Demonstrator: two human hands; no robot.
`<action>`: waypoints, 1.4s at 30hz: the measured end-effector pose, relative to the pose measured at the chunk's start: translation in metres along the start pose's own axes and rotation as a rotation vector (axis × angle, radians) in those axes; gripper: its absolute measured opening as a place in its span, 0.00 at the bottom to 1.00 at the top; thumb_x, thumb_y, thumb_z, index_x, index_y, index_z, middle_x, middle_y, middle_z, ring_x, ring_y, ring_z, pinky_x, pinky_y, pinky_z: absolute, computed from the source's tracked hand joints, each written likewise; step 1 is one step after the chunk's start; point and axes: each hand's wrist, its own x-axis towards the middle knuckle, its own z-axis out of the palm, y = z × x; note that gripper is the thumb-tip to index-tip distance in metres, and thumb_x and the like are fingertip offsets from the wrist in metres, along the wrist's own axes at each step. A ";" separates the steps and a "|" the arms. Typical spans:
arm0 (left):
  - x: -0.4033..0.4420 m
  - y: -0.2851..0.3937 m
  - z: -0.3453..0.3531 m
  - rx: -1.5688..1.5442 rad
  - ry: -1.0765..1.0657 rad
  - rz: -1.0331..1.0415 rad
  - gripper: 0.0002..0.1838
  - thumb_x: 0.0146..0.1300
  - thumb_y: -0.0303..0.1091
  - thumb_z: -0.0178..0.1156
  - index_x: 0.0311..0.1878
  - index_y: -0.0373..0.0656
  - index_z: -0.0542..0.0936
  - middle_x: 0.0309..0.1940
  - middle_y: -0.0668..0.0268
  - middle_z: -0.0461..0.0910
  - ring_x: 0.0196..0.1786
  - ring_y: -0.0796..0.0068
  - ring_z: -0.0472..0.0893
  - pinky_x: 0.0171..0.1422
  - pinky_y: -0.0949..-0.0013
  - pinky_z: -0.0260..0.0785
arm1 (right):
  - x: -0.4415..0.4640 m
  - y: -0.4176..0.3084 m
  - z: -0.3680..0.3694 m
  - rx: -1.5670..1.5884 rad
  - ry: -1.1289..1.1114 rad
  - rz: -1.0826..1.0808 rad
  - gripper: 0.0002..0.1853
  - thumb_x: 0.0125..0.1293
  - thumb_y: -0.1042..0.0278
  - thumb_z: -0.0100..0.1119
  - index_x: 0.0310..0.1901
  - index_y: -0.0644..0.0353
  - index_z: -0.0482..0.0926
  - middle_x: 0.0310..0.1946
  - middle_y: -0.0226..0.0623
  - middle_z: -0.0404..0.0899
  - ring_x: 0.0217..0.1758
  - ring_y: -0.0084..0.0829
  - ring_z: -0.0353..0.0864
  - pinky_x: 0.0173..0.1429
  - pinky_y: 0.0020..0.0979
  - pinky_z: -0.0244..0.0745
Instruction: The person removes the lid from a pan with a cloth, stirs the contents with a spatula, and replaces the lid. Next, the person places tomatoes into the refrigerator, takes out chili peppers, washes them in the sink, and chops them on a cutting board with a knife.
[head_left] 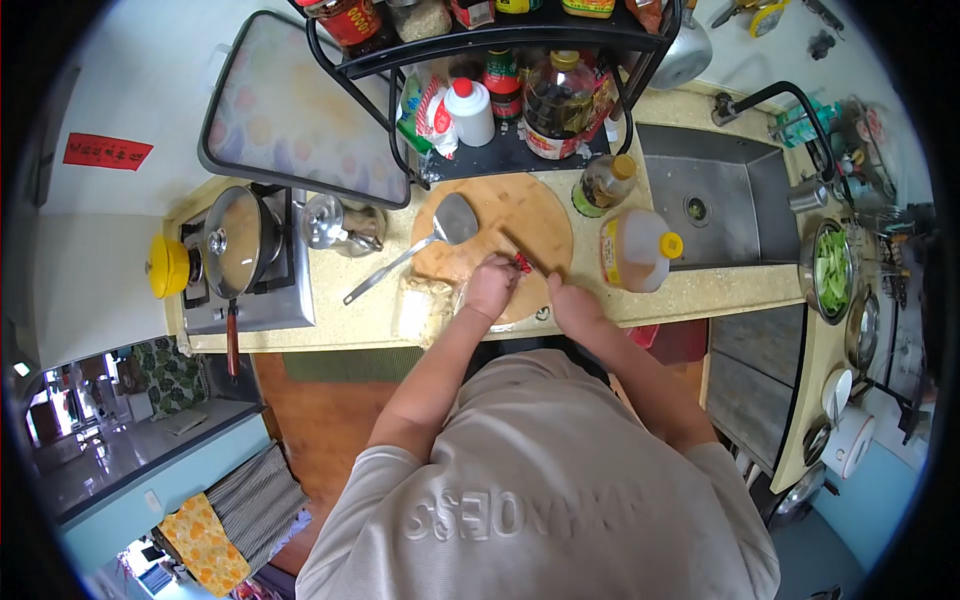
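My right hand [575, 305] is closed around the handle of a kitchen knife [516, 246], whose blade points up and to the left across the round wooden cutting board [545, 210]. Against the blade, my left hand [491, 288] has its fingers bunched over red chili pieces [523, 262]; the fingertips are partly hidden. A metal spatula [457, 219] lies on the board, its handle reaching onto the counter at left. Beside my left wrist sits a clear plastic bag [426, 306] of pale food, at the board's front left edge.
Right of the board stand a large yellow-capped jug [636, 250] and a sauce bottle [604, 186], then the sink [715, 255]. A lidded pan [242, 240] is on the stove at left. Behind the board rises a black rack [505, 38] with bottles; a bowl of greens [831, 270] is far right.
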 end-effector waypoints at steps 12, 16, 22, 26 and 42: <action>-0.004 0.000 0.004 -0.036 0.078 -0.025 0.03 0.51 0.26 0.69 0.28 0.37 0.85 0.31 0.59 0.84 0.39 0.60 0.81 0.47 0.64 0.76 | -0.016 -0.001 -0.014 0.052 -0.045 -0.026 0.06 0.64 0.74 0.44 0.42 0.64 0.67 0.27 0.56 0.81 0.35 0.56 0.83 0.38 0.53 0.76; -0.003 0.000 0.004 -0.034 0.062 -0.052 0.03 0.51 0.27 0.69 0.28 0.38 0.85 0.29 0.59 0.82 0.38 0.58 0.81 0.45 0.63 0.75 | -0.007 -0.001 -0.018 0.060 -0.033 -0.047 0.07 0.64 0.73 0.45 0.42 0.65 0.67 0.27 0.56 0.81 0.35 0.55 0.83 0.38 0.52 0.77; -0.002 -0.003 0.005 -0.044 0.045 -0.055 0.03 0.51 0.28 0.69 0.28 0.40 0.85 0.28 0.58 0.81 0.37 0.57 0.80 0.44 0.62 0.75 | 0.000 -0.014 -0.033 -0.001 -0.117 -0.041 0.07 0.65 0.73 0.45 0.43 0.65 0.68 0.29 0.56 0.82 0.35 0.55 0.84 0.38 0.52 0.78; -0.004 -0.005 0.008 -0.023 0.030 -0.061 0.03 0.51 0.27 0.69 0.29 0.39 0.84 0.29 0.59 0.82 0.37 0.57 0.80 0.45 0.61 0.75 | 0.007 -0.011 -0.015 0.063 -0.136 0.000 0.10 0.66 0.72 0.45 0.46 0.66 0.67 0.30 0.57 0.82 0.36 0.55 0.84 0.39 0.51 0.79; -0.009 0.010 0.011 -0.015 0.242 -0.111 0.06 0.53 0.29 0.70 0.27 0.37 0.84 0.32 0.56 0.84 0.37 0.55 0.82 0.46 0.61 0.76 | -0.009 -0.009 -0.020 0.102 -0.007 -0.040 0.08 0.64 0.74 0.45 0.43 0.67 0.66 0.26 0.60 0.79 0.33 0.59 0.82 0.37 0.55 0.76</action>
